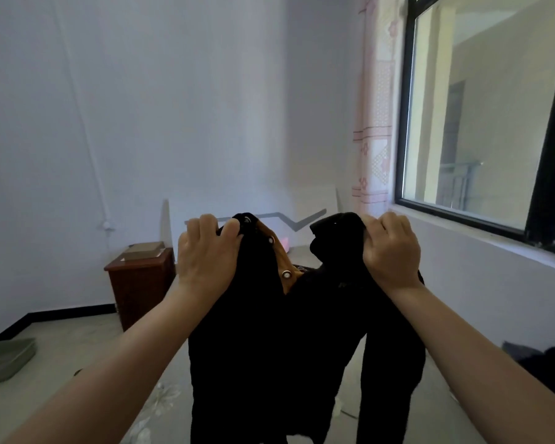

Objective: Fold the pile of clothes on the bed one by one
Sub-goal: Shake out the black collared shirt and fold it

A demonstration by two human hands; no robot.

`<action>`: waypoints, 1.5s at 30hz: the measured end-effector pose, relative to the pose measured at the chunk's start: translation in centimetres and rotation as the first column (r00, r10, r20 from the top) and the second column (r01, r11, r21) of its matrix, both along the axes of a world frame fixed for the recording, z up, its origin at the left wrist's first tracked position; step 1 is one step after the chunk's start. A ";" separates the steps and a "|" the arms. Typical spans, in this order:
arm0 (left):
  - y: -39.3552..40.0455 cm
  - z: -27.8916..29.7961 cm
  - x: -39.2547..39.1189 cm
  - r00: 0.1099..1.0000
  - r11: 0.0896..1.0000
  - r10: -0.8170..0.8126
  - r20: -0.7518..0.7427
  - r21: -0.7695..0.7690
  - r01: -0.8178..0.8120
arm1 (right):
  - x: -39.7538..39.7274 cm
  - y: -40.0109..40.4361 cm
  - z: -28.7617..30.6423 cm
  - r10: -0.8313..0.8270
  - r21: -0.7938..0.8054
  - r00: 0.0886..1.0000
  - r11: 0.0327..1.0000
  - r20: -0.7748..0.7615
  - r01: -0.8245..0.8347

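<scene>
A brown wooden cabinet point(138, 285) stands against the wall, a dark-framed window point(487, 123) at right.

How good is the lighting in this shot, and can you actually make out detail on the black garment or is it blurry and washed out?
Head view: daylight from the window lights the room, yet the black garment gripped by the left hand and right hand reads nearly flat black; only its snaps and tan lining show. The frame is soft overall, and the wide lens bows the window frame.

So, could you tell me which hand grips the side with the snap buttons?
The left hand; the metal snap buttons sit beside it on the black garment.
</scene>
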State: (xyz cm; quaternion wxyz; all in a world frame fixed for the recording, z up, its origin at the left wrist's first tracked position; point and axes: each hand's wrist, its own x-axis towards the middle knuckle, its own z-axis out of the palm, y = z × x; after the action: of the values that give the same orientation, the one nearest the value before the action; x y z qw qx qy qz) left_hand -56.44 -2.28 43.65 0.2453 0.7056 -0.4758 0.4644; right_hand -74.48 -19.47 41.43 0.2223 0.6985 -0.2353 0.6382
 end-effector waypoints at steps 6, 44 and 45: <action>3.2 0.7 0.2 0.997 0.996 0.052 0.058 -0.075 -0.047 | -0.7 1.8 2.0 0.039 -0.065 0.999 0.997 0.031 -0.037; -10.8 -52.3 16.6 0.475 0.638 0.652 -0.591 0.766 0.078 | 16.3 -9.4 -51.9 0.529 0.736 0.517 0.410 -0.673 0.539; -9.6 -54.1 15.0 0.492 0.607 0.646 -0.584 0.783 0.133 | 15.4 -7.5 -53.4 0.575 0.750 0.496 0.382 -0.650 0.540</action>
State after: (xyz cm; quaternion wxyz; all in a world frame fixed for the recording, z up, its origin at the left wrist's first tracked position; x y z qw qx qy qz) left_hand -41.47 -11.90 -10.41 0.0450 0.9378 -0.3164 -0.1356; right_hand -59.08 -26.99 -11.96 -0.1312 0.9098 -0.3900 -0.0551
